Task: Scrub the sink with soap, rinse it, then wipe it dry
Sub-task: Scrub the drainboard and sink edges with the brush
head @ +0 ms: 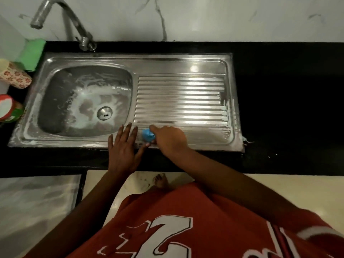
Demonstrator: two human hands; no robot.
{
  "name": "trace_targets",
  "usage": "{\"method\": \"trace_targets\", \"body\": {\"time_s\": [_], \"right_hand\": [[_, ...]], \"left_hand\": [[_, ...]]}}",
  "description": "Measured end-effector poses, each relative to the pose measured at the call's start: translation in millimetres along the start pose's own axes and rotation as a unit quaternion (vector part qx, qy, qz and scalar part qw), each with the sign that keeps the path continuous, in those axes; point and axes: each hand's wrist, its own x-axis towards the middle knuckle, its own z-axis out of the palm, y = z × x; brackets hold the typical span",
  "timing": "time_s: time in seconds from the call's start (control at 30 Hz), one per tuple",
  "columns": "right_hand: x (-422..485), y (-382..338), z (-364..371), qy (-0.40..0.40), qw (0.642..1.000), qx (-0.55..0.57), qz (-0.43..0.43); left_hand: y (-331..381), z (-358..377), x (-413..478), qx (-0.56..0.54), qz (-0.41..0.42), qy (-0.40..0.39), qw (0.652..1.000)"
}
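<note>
The person is standing at a black counter [283, 112] and leaning over the steel sink [167, 59] set into it. The right hand [170, 139] is gripping a small blue scrubber [148, 135], its fingers curled over the top, and pressing it onto the flat front edge of the sink, just below the ribbed drainboard [180, 97]. The left hand [123, 148] is lying open beside it, fingers spread and straight. Its palm is resting across the sink's front rim and the counter edge, and its fingertips are pointing toward the basin [61, 94].

White soap foam [225, 108] is clinging to the right end of the drainboard, and more of it is streaking the basin walls around the drain [104, 113] and lining the left and front rims. A little foam is sitting on the counter off the sink's front right corner.

The curved tap [86, 42] is standing at the back left, its spout over the counter left of the basin. A green cloth [32, 53], a flowered container [15, 77] and a red-topped jar [6, 108] are sitting on the counter left of the sink. The person is wearing a red shirt [186, 229].
</note>
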Motion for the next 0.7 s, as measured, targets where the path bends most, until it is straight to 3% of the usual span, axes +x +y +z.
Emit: {"method": "trace_targets", "body": {"time_s": [0.1, 0.33, 0.53, 0.7], "right_hand": [[-13.2, 31.0, -17.0, 0.001, 1.000, -0.007, 0.008], [-126.3, 188.4, -68.2, 0.007, 0.968, -0.132, 0.215], [-130.2, 191.6, -64.8, -0.044, 0.962, -0.199, 0.182], [-56.3, 212.6, -86.5, 0.006, 0.955, -0.244, 0.166]], "left_hand": [[8.2, -6.1, 17.1, -0.011, -0.001, 0.015, 1.000], [74.0, 13.2, 28.5, -0.003, 0.110, -0.028, 0.994], [130.2, 39.7, 20.1, 0.007, 0.166, -0.069, 0.984], [147.8, 37.0, 40.7, 0.006, 0.172, -0.075, 0.982]]}}
